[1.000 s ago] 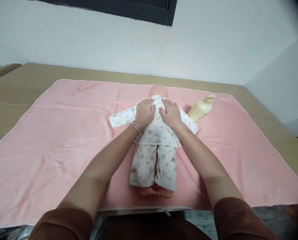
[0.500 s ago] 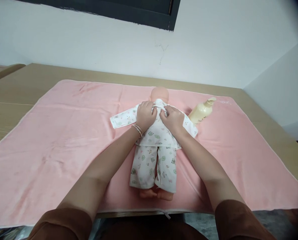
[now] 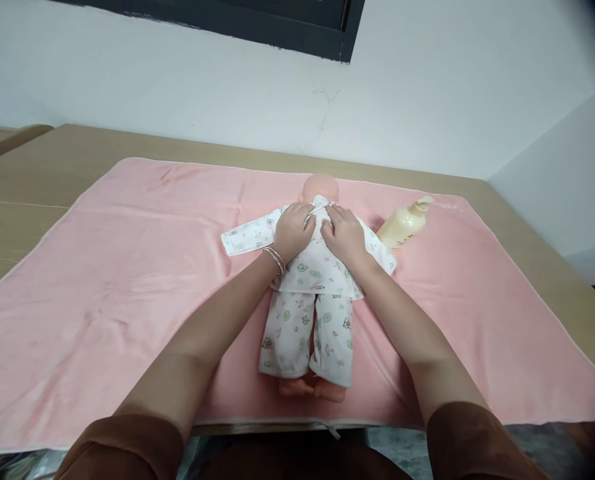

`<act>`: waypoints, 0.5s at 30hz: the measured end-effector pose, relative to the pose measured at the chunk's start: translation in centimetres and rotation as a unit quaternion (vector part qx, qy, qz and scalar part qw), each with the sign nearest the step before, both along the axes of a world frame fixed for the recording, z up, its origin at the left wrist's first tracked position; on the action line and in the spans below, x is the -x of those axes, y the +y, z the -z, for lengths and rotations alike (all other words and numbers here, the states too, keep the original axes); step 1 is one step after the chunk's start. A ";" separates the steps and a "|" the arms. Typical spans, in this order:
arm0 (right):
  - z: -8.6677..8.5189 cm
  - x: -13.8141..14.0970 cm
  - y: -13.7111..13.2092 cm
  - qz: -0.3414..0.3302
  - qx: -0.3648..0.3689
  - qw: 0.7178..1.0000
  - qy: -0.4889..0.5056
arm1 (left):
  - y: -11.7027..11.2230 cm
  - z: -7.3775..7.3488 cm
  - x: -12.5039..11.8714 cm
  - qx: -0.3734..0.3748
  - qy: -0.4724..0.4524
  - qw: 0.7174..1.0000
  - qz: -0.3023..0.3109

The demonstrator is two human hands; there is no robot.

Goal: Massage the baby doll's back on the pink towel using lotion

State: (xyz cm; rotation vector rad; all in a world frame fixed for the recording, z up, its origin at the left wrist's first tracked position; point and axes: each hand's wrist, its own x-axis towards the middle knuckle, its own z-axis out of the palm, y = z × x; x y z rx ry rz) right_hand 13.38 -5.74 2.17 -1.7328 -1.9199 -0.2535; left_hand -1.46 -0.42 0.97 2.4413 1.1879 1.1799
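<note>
A baby doll lies lengthwise on a pink towel, head away from me and bare feet towards me. It wears a white printed top and matching trousers. Both my hands rest on its upper back just below the collar. My left hand, thin bangles on its wrist, has its fingers bent and pinches the top's fabric near the neck. My right hand mirrors it, fingers pressed together on the same cloth. The doll's left sleeve lies spread out flat.
A cream pump bottle lies on its side on the towel just right of the doll's shoulder. The towel covers most of a wooden table set against a white wall. My brown-clad knees show at the bottom edge.
A second ago both hands lay flat on the doll's back. They then drew together at the collar and gathered the fabric, and they stay there now. The view tilted down slightly.
</note>
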 end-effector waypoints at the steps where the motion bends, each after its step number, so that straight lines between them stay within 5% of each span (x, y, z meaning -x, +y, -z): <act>1: -0.1 0.2 -0.3 0.007 -0.008 1.000 -0.002 | -0.1 0.1 0.0 -0.010 -0.006 1.000 -0.011; 15: 0.1 -0.2 0.3 -0.020 0.028 0.999 0.029 | -0.2 0.0 -0.2 0.016 -0.004 0.999 -0.034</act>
